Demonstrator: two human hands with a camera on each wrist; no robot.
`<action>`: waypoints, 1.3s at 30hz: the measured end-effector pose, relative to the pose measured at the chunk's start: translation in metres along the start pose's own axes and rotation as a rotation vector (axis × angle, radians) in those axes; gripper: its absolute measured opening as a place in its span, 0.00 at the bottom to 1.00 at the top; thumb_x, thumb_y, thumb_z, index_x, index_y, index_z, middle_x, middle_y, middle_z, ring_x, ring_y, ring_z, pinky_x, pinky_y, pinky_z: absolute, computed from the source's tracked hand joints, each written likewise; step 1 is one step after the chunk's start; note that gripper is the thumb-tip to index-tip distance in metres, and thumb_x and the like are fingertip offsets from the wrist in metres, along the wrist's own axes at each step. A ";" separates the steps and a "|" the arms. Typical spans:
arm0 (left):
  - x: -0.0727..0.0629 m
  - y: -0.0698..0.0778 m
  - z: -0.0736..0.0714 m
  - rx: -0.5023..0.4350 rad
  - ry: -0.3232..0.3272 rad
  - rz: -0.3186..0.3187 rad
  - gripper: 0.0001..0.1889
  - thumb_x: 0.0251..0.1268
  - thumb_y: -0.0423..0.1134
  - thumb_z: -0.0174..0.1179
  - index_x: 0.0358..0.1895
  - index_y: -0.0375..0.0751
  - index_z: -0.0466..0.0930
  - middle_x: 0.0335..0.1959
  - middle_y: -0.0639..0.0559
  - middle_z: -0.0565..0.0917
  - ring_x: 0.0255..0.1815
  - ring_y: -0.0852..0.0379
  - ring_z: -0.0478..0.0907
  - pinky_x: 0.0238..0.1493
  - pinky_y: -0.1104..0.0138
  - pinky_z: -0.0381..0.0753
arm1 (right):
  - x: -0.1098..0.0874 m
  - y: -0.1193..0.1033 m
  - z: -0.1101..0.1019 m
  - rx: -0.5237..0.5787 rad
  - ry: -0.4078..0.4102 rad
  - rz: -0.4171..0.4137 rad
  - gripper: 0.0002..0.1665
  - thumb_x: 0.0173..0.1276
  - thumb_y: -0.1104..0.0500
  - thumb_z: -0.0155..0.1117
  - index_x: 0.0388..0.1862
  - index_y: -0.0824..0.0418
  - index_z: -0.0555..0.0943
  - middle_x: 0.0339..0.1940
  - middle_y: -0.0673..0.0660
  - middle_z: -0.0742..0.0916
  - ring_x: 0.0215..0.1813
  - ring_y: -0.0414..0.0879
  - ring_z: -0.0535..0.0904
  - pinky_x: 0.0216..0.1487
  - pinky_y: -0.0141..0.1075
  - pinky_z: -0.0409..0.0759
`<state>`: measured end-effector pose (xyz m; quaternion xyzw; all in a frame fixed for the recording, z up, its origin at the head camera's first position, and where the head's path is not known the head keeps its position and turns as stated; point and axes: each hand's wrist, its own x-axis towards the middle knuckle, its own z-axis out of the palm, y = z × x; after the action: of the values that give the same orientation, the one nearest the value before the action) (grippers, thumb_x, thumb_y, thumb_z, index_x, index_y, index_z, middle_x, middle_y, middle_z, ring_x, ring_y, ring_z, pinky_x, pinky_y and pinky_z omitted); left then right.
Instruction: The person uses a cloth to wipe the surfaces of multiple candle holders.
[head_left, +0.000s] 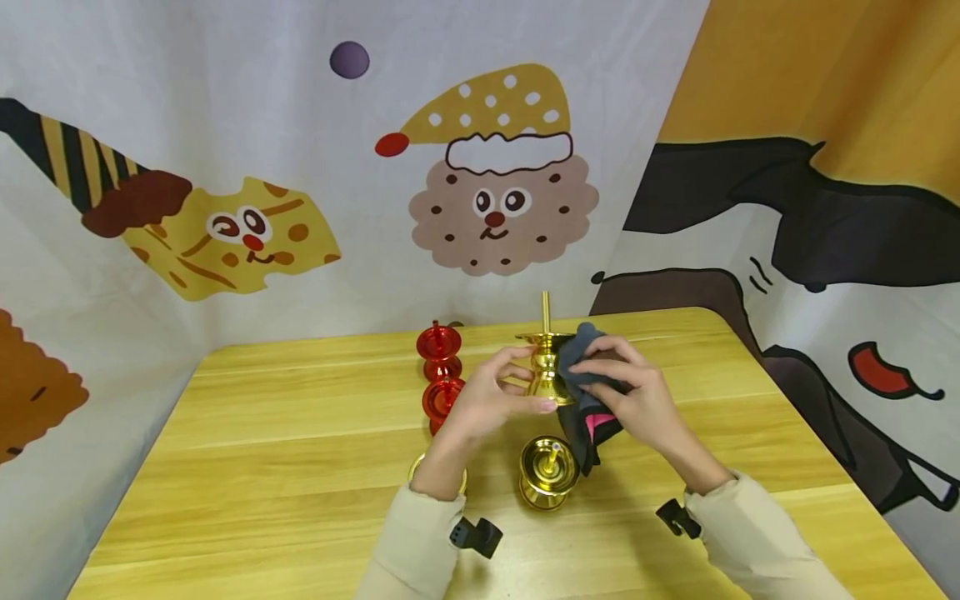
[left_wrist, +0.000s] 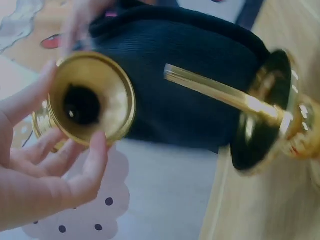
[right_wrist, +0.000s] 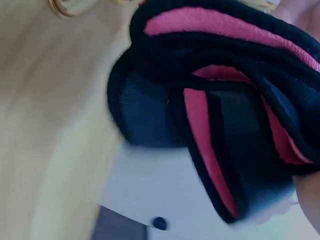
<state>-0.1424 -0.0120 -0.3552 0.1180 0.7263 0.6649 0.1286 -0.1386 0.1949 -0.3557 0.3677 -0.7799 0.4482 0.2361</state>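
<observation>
My left hand (head_left: 491, 392) grips a shiny gold candle holder (head_left: 545, 367) by its lower part, upright above the table with its thin spike pointing up. In the left wrist view the hollow underside of this candle holder (left_wrist: 117, 95) faces the camera, fingers round its rim. My right hand (head_left: 633, 387) holds a bunched dark grey cloth (head_left: 576, 358) with pink and black edging against the candle holder's right side. Folds of the cloth (right_wrist: 200, 115) fill much of the right wrist view and hide most of the right fingers there.
A second gold candle holder (head_left: 547, 471) stands on the wooden table (head_left: 285, 450) just nearer than the hands. Two red candle holders (head_left: 440, 346) stand in a row to the left. Another gold rim (head_left: 417, 463) shows partly behind the left wrist. A printed curtain (head_left: 285, 100) hangs behind the table.
</observation>
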 end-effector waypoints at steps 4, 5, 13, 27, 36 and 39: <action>-0.002 0.004 -0.001 -0.078 -0.028 0.011 0.35 0.45 0.31 0.71 0.61 0.47 0.70 0.46 0.43 0.76 0.43 0.47 0.76 0.42 0.62 0.79 | -0.001 -0.006 -0.002 0.089 0.045 0.118 0.18 0.45 0.87 0.59 0.33 0.73 0.81 0.42 0.68 0.76 0.43 0.39 0.71 0.33 0.23 0.72; -0.002 0.005 0.000 -0.066 -0.019 0.014 0.35 0.44 0.31 0.71 0.61 0.47 0.70 0.46 0.43 0.76 0.44 0.48 0.77 0.42 0.62 0.79 | -0.001 -0.008 -0.002 0.092 0.052 0.136 0.16 0.46 0.86 0.59 0.32 0.74 0.81 0.41 0.68 0.76 0.43 0.39 0.71 0.32 0.23 0.73; -0.003 0.005 0.013 0.233 0.164 0.050 0.35 0.37 0.38 0.75 0.57 0.44 0.73 0.42 0.46 0.79 0.44 0.49 0.76 0.40 0.63 0.79 | -0.002 -0.002 0.008 -0.046 0.036 0.028 0.19 0.43 0.84 0.65 0.34 0.70 0.83 0.42 0.63 0.77 0.43 0.45 0.76 0.42 0.21 0.74; -0.001 0.004 0.002 0.011 -0.036 -0.026 0.35 0.45 0.32 0.71 0.62 0.45 0.68 0.46 0.44 0.77 0.46 0.50 0.75 0.47 0.61 0.77 | -0.009 0.010 0.000 0.076 -0.078 0.319 0.12 0.54 0.77 0.63 0.36 0.67 0.81 0.48 0.63 0.77 0.50 0.45 0.72 0.43 0.24 0.77; -0.004 0.002 0.006 0.090 0.033 -0.060 0.36 0.44 0.36 0.72 0.62 0.48 0.69 0.48 0.44 0.78 0.49 0.47 0.74 0.45 0.59 0.78 | -0.010 0.013 -0.001 -0.126 -0.075 0.300 0.14 0.50 0.76 0.67 0.35 0.62 0.82 0.43 0.58 0.82 0.47 0.53 0.77 0.44 0.38 0.79; -0.004 0.000 0.005 0.083 0.045 -0.060 0.35 0.45 0.35 0.72 0.62 0.48 0.69 0.48 0.43 0.77 0.49 0.48 0.74 0.45 0.60 0.78 | -0.010 0.015 -0.003 -0.184 -0.085 0.240 0.17 0.48 0.78 0.67 0.34 0.62 0.81 0.39 0.56 0.83 0.43 0.51 0.78 0.40 0.43 0.79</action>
<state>-0.1370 -0.0086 -0.3556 0.0865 0.7592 0.6325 0.1271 -0.1443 0.2067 -0.3693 0.2673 -0.8652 0.3840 0.1803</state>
